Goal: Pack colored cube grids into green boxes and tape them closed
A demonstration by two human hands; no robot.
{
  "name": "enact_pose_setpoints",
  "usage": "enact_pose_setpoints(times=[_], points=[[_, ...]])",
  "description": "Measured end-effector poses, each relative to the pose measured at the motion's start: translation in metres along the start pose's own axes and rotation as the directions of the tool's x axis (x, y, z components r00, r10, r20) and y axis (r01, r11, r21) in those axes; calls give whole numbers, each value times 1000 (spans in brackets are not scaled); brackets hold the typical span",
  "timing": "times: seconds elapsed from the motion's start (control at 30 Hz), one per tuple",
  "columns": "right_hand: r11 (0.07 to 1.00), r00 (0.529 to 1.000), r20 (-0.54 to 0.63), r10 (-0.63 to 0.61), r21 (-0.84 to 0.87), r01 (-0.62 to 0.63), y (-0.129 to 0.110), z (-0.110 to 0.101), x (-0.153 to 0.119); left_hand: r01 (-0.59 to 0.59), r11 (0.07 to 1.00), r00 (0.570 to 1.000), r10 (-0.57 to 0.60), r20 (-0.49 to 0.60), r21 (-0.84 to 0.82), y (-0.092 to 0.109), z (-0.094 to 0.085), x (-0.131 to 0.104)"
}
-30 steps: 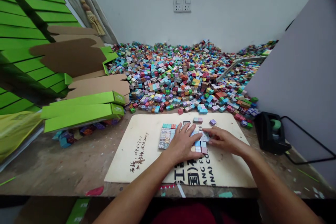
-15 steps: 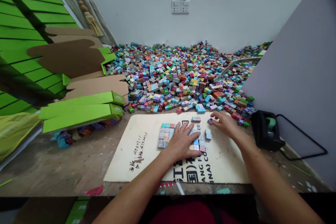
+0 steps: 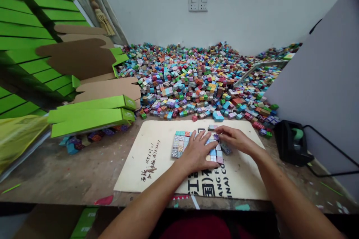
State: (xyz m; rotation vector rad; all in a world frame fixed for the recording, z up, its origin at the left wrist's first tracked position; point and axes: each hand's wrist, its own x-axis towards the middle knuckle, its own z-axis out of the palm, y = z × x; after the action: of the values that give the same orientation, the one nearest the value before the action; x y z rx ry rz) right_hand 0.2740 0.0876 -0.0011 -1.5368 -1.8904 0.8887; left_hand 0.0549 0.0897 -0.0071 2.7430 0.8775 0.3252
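My left hand (image 3: 198, 150) lies flat with spread fingers over a block of small patterned cubes (image 3: 178, 145), hiding its middle. The cubes sit edge to edge in rows on a cream paper sheet (image 3: 134, 168). At the block's far right corner, the bent fingers of my right hand (image 3: 237, 140) pinch a purple cube (image 3: 216, 137), which touches the cubes beside it. A loose pair of cubes (image 3: 226, 148) lies in shadow under my right hand, partly hidden. Another small pair of cubes (image 3: 212, 127) rests just beyond the block, near my right fingertips.
A wide heap of coloured cubes (image 3: 185, 82) fills the back of the table against the wall. Green boxes (image 3: 89, 121) and brown cardboard flaps (image 3: 109, 89) stand at left. A black tape dispenser (image 3: 293, 143) is at right, beside a grey panel (image 3: 316, 82).
My right hand has moved left and brought the purple cube from the bare paper to the block's far right corner. My left hand stays on the block. The view has shifted slightly.
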Motion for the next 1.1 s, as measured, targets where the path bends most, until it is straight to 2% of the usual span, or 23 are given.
enact_pose_setpoints(times=[0.1,0.2,0.27,0.4,0.57,0.67,0.8,0.9,1.03,1.1], points=[[996,996,-15,85,8,-85,4,-7,-17,4,1000,1000,-4,0,-2,0,1,0],[985,986,96,139,89,-148,4,-4,-37,2,1000,1000,-2,3,6,-1,2,0],[981,983,117,138,118,-152,2,3,-45,0,1000,1000,-1,11,13,-1,2,1],[992,992,58,111,58,-115,0,15,-47,-1,1000,1000,1,27,15,-1,2,2],[990,990,92,110,82,-117,-1,10,-49,-3,1000,1000,3,20,16,-1,1,1],[987,980,111,162,-17,-161,-7,9,-52,-9,1000,1000,8,17,12,0,1,1],[959,985,43,167,-241,-152,-15,19,-51,0,1000,1000,0,7,20,1,1,0],[958,985,48,164,-244,-148,-11,21,-50,10,999,1000,-10,5,31,2,2,-1],[949,983,44,177,-271,-159,7,5,-54,-3,1000,1000,3,16,18,0,2,2],[920,980,-48,193,-337,-198,16,-9,-57,-14,1000,1000,14,27,3,0,1,3]])
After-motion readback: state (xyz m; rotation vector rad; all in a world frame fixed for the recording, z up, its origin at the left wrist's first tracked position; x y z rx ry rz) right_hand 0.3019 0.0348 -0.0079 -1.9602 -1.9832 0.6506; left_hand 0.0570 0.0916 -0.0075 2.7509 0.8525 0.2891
